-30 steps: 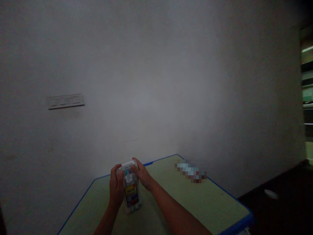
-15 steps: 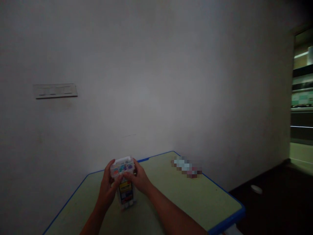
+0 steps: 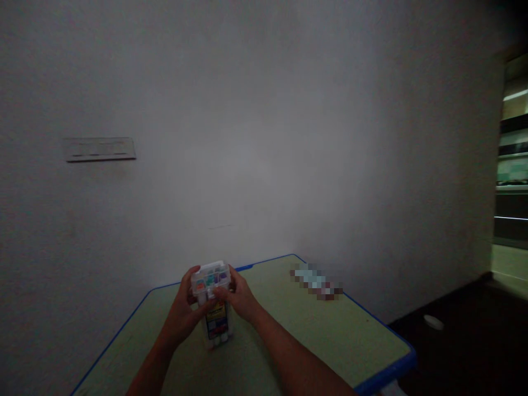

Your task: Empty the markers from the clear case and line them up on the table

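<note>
Both hands clamped on a clear plastic marker case [image 3: 213, 308], held upright just above the near-left part of the green table [image 3: 313, 335], about centre-bottom of the head view. Left hand [image 3: 184, 309] wrapped round the case's left side, fingers curled and pressed together against the plastic, thumb up near the lid. Right hand [image 3: 239, 297] on the right side, thumb and fingertips pinching the translucent lid [image 3: 210, 276] at the top. Coloured caps visible through the lid, yellow and blue label lower down on the case body. Blue edging round the table. Blurred-out object [image 3: 316, 281] lying at the far right table edge, well apart from the hands. Pale plate [image 3: 100, 149] mounted on the wall upper left. Dim lighting, finer finger detail unreadable.
</note>
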{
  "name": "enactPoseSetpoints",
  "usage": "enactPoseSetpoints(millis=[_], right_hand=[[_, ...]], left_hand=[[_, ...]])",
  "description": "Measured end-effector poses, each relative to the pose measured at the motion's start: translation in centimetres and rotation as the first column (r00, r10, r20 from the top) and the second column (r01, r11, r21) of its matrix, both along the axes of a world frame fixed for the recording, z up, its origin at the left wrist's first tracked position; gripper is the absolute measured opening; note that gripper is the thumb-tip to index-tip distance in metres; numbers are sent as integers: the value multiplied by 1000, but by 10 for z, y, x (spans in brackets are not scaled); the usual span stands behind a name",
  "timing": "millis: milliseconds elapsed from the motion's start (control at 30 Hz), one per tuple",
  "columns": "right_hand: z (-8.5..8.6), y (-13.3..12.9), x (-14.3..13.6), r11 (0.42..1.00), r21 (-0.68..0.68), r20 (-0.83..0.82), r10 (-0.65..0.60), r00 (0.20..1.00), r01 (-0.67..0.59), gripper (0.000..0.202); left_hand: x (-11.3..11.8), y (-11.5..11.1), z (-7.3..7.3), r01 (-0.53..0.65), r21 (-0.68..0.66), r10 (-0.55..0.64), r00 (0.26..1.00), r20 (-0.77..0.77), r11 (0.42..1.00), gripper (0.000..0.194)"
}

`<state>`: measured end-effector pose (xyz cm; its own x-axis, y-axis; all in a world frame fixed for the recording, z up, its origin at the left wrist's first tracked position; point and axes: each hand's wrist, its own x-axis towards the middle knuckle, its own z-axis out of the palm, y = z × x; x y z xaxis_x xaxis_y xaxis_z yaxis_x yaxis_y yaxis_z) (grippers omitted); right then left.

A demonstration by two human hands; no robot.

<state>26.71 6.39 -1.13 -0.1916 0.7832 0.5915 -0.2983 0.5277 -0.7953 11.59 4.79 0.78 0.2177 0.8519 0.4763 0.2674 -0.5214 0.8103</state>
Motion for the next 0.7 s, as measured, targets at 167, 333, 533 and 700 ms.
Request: enactPoseSetpoints(millis=[167,333,533,700], right_hand=[[0,0,0,999,-6,-34,36,999,-36,55],[3,-3,1,998,-24,-38,52,998,-53,56],[8,-6,4,989,-82,-70,120,990,-126,62],[9,-6,8,969,-155,-103,175,979,-190,71]], left_hand=[[1,1,-1,7,-11,-6,999,35,1000,77],[-1,4,-2,28,-1,-28,998,54,1000,77],[-1,1,1,58,-65,-52,995,87,996,78],[-2,0,2,87,-103,-75,990,120,991,82]])
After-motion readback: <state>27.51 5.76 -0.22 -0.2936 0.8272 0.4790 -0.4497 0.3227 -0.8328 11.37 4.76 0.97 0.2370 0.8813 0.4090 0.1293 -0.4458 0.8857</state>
